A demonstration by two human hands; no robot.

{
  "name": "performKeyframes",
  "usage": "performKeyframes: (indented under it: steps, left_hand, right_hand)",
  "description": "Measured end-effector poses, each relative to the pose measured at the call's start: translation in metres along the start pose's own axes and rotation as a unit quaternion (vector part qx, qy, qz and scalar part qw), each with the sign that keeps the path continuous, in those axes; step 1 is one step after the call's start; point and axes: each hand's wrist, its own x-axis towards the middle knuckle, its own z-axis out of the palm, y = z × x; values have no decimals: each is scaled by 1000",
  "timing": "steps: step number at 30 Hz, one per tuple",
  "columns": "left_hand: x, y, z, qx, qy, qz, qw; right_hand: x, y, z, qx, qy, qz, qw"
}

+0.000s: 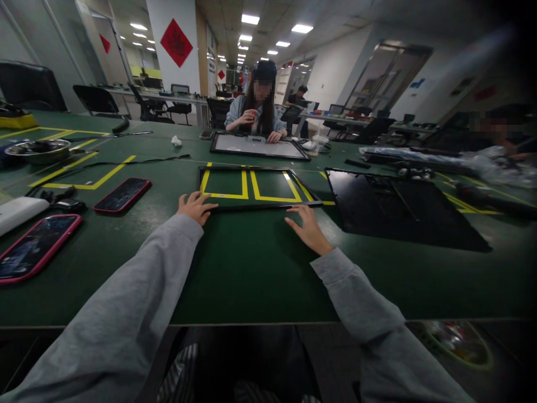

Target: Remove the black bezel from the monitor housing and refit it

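probably the thin frame point(255, 207), on the desk point(251, 274), is light and can twist; better to hold its 2 short sides. left hand point(196, 209) and right hand point(309, 229), fingers spread at its near edge, clasp nothing.

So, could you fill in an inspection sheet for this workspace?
Surface: dark green tabletop with yellow tape markings.
Work items: thin black rectangular frame lying there; flat black panel to its right.
Clutter: two phones in pink cases, round metal bowl, crumpled white tissue.
Hands: left hand, fingers spread, at the frame's near-left corner; right hand at its near edge, contact uncertain.
Cables: thin black cable or strap, tabletop's left half.
Surroundings: person opposite with grey, black-edged panel; black chairs; red diamond-shaped decoration.
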Motion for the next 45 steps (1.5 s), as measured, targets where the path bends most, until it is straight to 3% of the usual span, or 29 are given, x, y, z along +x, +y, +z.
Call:
performKeyframes:
  steps: [3, 7, 15, 27, 34, 39, 45]
  left_hand:
    - [1, -33, -3, -6, 46, -79, 996]
    - [4, -48, 7, -22, 72, -125, 989]
    - [29, -49, 9, -19, -25, -107, 994]
    - [37, -46, 17, -7, -12, -88, 996]
    - [38, -47, 18, 23, 37, -86, 995]
    - [42, -50, 21, 29, 23, -77, 996]
    - [47, -57, 27, 42, 10, -67, 997]
  right_hand:
    - [1, -1, 0, -5, 7, -4, 1000]
    - [0, 1, 0, -20, 20, 10, 1000]
    - [2, 15, 2, -31, 70, 15, 997]
    - [3, 44, -10, -101, 64, 98, 988]
    - [2, 67, -6, -162, -8, 167, 973]
    - [18, 68, -5, -202, -40, 188, 960]
    - [27, 73, -2, -215, -37, 190, 957]
